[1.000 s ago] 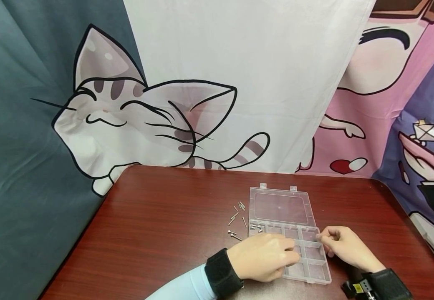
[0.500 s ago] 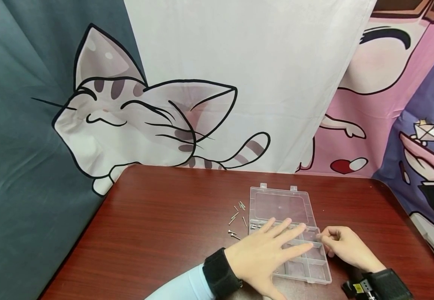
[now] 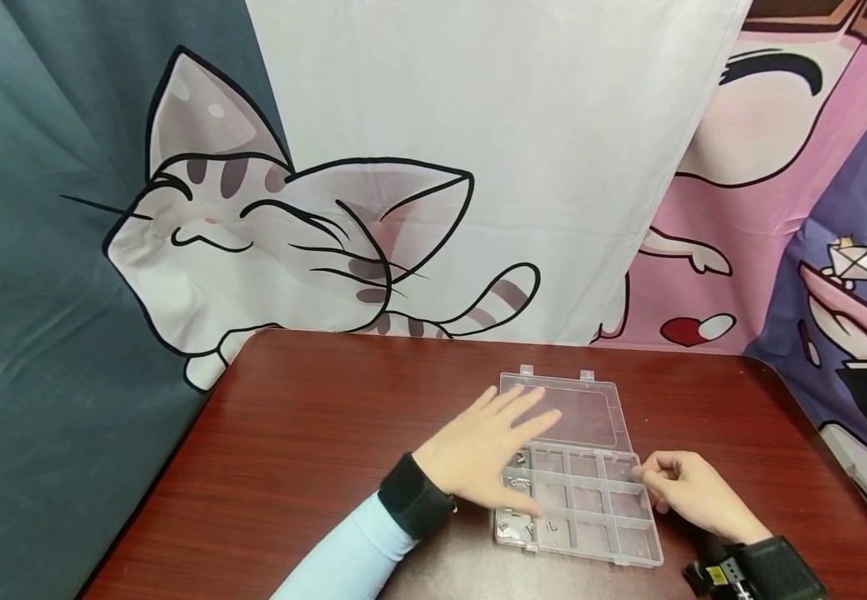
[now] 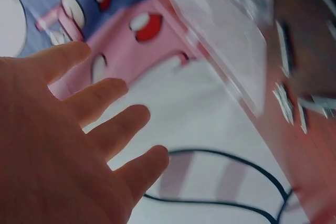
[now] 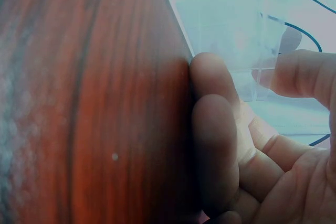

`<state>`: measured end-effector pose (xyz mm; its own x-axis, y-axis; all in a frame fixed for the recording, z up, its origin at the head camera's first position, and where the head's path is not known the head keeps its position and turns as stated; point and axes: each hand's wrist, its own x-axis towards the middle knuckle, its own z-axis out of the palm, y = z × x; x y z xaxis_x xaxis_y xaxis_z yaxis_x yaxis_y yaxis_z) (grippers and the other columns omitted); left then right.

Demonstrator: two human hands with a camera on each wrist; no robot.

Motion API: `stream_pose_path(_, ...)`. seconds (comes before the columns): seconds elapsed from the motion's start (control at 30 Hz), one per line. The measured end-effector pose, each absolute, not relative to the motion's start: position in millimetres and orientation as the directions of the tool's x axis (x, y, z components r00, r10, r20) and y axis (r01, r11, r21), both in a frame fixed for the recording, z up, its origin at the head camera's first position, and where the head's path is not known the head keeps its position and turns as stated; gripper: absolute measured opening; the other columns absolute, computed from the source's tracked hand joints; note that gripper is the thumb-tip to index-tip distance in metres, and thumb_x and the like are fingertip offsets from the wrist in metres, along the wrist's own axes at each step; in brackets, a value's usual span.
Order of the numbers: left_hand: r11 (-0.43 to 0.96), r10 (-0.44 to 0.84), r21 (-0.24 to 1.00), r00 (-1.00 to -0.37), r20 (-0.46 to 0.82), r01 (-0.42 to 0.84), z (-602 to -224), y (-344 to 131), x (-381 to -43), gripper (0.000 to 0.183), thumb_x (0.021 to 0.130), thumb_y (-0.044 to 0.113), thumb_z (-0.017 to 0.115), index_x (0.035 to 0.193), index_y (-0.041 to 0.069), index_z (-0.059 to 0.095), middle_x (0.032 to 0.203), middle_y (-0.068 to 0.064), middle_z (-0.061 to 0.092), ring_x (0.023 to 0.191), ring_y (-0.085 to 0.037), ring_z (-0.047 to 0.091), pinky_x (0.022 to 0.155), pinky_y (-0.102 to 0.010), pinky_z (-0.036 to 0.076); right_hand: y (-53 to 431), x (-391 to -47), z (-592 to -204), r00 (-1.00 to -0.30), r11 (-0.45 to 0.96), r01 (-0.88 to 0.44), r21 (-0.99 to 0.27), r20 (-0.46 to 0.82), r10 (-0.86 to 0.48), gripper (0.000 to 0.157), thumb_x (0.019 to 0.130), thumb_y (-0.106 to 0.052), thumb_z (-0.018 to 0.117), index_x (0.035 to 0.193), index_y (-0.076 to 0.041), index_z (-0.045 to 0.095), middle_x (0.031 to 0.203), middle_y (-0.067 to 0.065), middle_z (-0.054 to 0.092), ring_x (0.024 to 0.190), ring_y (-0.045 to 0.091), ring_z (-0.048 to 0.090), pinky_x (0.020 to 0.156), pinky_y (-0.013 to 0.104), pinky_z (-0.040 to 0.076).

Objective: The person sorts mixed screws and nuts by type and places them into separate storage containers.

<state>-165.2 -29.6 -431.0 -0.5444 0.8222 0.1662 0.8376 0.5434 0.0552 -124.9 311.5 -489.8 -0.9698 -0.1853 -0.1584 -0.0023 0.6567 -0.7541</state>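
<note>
A clear plastic compartment box (image 3: 591,500) lies on the table with its lid (image 3: 583,412) folded back, away from me. My left hand (image 3: 474,454) hovers palm down over the box's left edge, fingers spread and holding nothing. Loose screws (image 4: 283,103) lie beside the box in the left wrist view; in the head view the left hand hides them. Small metal pieces (image 3: 516,527) sit in the left column of compartments, and a few more (image 3: 552,527) in the front one beside it. My right hand (image 3: 696,492) pinches the box's right edge between thumb and fingers (image 5: 215,124).
The reddish-brown wooden table (image 3: 328,433) extends to the left and behind the box. A printed cloth (image 3: 553,167) with a cat drawing hangs behind the table's far edge. A black strap with a small camera (image 3: 726,575) is on the right wrist.
My left hand has uncurled from above the box's middle compartments, spread its fingers and moved left and away from me. The right hand and the box have stayed in place.
</note>
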Motion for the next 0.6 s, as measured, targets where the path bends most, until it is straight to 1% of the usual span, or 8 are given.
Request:
stream_pose_path(0.07, 0.566, 0.806, 0.048, -0.565, 0.176, 0.823, -430.4, -37.4, -174.3, 0.099, 0.078, 0.078, 0.054, 0.157, 0.022, 0.035, 0.160, -0.008, 0.033, 0.145, -0.024, 0.033, 0.117, -0.043, 0.023, 311.9, -124.6, -489.5, -0.968, 0.651, -0.008, -0.759, -0.156, -0.194, 0.033, 0.094, -0.039, 0.061, 0.082, -0.008, 0.065, 0.062, 0.001, 0.058, 0.058, 0.014, 0.057, 0.058, 0.029, 0.046)
stream_pose_path(0.13, 0.599, 0.783, 0.045, -0.597, 0.174, 0.799, -430.5, -44.8, -181.9, 0.084, 0.081, 0.065, 0.062, 0.150, 0.020, 0.047, 0.144, -0.005, 0.050, 0.128, -0.019, 0.050, 0.108, -0.036, 0.037, 311.9, -124.4, -488.6, -0.966, 0.643, -0.013, -0.765, -0.156, -0.205, 0.033, 0.094, -0.038, 0.060, 0.082, -0.007, 0.064, 0.062, 0.001, 0.057, 0.058, 0.014, 0.057, 0.058, 0.029, 0.046)
stream_pose_path(0.17, 0.617, 0.770, 0.047, -0.615, 0.171, 0.786, -430.8, -48.1, -185.5, 0.077, 0.082, 0.059, 0.065, 0.145, 0.019, 0.052, 0.134, -0.003, 0.055, 0.117, -0.016, 0.055, 0.101, -0.032, 0.042, 311.7, -124.3, -488.1, -0.965, 0.641, -0.012, -0.768, -0.159, -0.208, 0.033, 0.094, -0.038, 0.060, 0.083, -0.007, 0.064, 0.062, 0.001, 0.057, 0.058, 0.014, 0.057, 0.058, 0.029, 0.046)
stream_pose_path(0.23, 0.651, 0.746, 0.035, -0.648, 0.154, 0.758, -432.0, -53.9, -191.0, 0.063, 0.082, 0.049, 0.069, 0.135, 0.016, 0.059, 0.116, 0.001, 0.057, 0.096, -0.012, 0.057, 0.087, -0.028, 0.047, 311.3, -124.1, -487.1, -0.964, 0.638, -0.009, -0.770, -0.163, -0.209, 0.033, 0.094, -0.038, 0.060, 0.083, -0.007, 0.064, 0.062, 0.001, 0.057, 0.058, 0.014, 0.057, 0.057, 0.029, 0.046)
stream_pose_path(0.33, 0.687, 0.718, 0.024, -0.684, 0.131, 0.726, -436.0, -59.5, -197.6, 0.045, 0.081, 0.040, 0.070, 0.118, 0.014, 0.066, 0.097, 0.004, 0.055, 0.079, -0.010, 0.054, 0.075, -0.026, 0.048, 310.7, -123.8, -486.4, -0.965, 0.640, -0.009, -0.769, -0.162, -0.208, 0.033, 0.094, -0.038, 0.060, 0.083, -0.007, 0.064, 0.062, 0.002, 0.057, 0.059, 0.015, 0.057, 0.058, 0.029, 0.046)
stream_pose_path(0.4, 0.702, 0.705, 0.019, -0.698, 0.126, 0.712, -439.5, -61.8, -200.9, 0.037, 0.081, 0.035, 0.070, 0.110, 0.014, 0.067, 0.092, 0.004, 0.055, 0.075, -0.010, 0.055, 0.072, -0.027, 0.048, 310.5, -123.7, -486.5, -0.966, 0.645, -0.006, -0.764, -0.163, -0.202, 0.033, 0.094, -0.038, 0.060, 0.083, -0.007, 0.064, 0.062, 0.002, 0.058, 0.059, 0.015, 0.057, 0.058, 0.029, 0.046)
stream_pose_path(0.47, 0.714, 0.692, 0.015, -0.710, 0.132, 0.700, -443.8, -62.7, -203.6, 0.029, 0.081, 0.032, 0.070, 0.105, 0.014, 0.069, 0.089, 0.004, 0.057, 0.075, -0.011, 0.058, 0.071, -0.028, 0.049, 310.5, -123.7, -486.9, -0.967, 0.652, -0.005, -0.758, -0.163, -0.197, 0.034, 0.094, -0.039, 0.060, 0.083, -0.007, 0.064, 0.062, 0.002, 0.058, 0.059, 0.015, 0.058, 0.058, 0.029, 0.046)
stream_pose_path(0.6, 0.735, 0.672, -0.010, -0.727, 0.144, 0.678, -453.0, -62.9, -207.2, 0.022, 0.083, 0.026, 0.069, 0.102, 0.015, 0.070, 0.090, 0.003, 0.064, 0.080, -0.015, 0.064, 0.074, -0.030, 0.052, 309.9, -123.8, -486.8, -0.970, 0.659, 0.003, -0.752, -0.164, -0.182, 0.033, 0.094, -0.039, 0.061, 0.082, -0.008, 0.064, 0.062, 0.002, 0.058, 0.058, 0.016, 0.058, 0.058, 0.029, 0.045)
